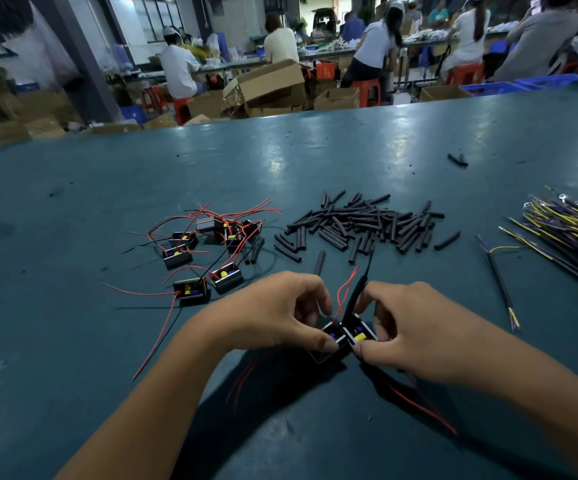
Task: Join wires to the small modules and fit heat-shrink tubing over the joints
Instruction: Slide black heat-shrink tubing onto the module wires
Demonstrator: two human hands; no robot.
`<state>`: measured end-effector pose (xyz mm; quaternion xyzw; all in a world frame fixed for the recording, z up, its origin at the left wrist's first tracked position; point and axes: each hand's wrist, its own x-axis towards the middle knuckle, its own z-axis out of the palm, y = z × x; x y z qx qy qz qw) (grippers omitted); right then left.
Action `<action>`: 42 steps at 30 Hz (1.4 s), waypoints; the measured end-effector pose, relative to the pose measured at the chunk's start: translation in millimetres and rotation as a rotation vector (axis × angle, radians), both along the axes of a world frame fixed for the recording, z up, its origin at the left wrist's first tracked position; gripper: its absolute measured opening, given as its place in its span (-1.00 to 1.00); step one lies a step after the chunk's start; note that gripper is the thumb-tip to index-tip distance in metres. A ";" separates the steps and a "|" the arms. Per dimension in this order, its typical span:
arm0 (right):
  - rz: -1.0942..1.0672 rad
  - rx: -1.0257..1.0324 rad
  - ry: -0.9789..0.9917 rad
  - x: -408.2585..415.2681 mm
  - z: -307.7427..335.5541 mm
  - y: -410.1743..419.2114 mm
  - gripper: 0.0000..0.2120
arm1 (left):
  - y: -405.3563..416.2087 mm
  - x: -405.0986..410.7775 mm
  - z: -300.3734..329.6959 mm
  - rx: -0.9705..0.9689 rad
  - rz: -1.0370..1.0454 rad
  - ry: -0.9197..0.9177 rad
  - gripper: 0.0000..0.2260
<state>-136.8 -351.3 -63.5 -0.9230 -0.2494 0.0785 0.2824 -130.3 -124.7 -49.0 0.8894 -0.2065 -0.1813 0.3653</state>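
your left hand (280, 320) pinches one module (329, 337) just above the counter (73, 341), and your right hand (408, 330) pinches its neighbour (358, 332), fingertips at a black heat-shrink tube (355, 299). steady both modules, slide the tube fully over the joint, and keep the red wire (344, 292) clear.

A wide teal bench (315, 150) with a glossy, scuffed top fills the foreground. Beyond its far edge, open cardboard boxes (270, 86) and red plastic stools (367, 90) stand on the floor, and seated workers (176, 67) face long tables. Windows (156, 15) line the back wall, and blue crates (522, 85) sit at right.
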 end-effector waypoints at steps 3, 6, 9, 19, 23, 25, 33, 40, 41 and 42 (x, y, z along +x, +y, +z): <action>-0.002 -0.008 -0.019 0.7 -1.2 0.4 -0.77 | -6.0 -1.6 -4.5 0.058 -0.026 0.015 -0.75; -0.029 -0.024 -0.023 2.8 -1.9 -1.1 -0.77 | -11.0 -1.5 -7.5 0.044 0.027 0.028 -0.75; -0.043 -0.028 -0.002 4.4 -1.9 -2.2 -0.76 | -14.3 -2.5 -10.2 0.000 0.116 0.082 -0.72; -0.044 0.041 0.151 12.7 -1.7 -9.0 -0.65 | -25.6 -4.7 -21.6 -0.275 0.275 0.230 -0.74; -0.029 0.065 0.180 15.5 -1.8 -12.0 -0.64 | -18.7 0.2 -20.7 -0.305 0.303 0.231 -0.70; -0.019 0.081 0.194 16.0 -1.8 -12.1 -0.65 | -18.2 4.4 -21.9 -0.327 0.349 0.185 -0.69; 0.027 0.101 0.235 18.4 -2.4 -10.1 -0.66 | -28.0 19.6 -31.1 -0.556 0.530 0.184 -0.80; 0.043 0.121 0.285 20.8 -0.9 -11.1 -0.69 | -30.9 18.8 -28.1 -0.682 0.459 0.070 -0.89; 0.050 0.105 0.288 22.3 -0.1 -13.6 -0.73 | -31.3 18.0 -28.0 -0.683 0.446 0.049 -0.89; 0.052 0.107 0.316 23.9 0.7 -16.2 -0.78 | -31.5 17.2 -27.8 -0.686 0.438 0.030 -0.89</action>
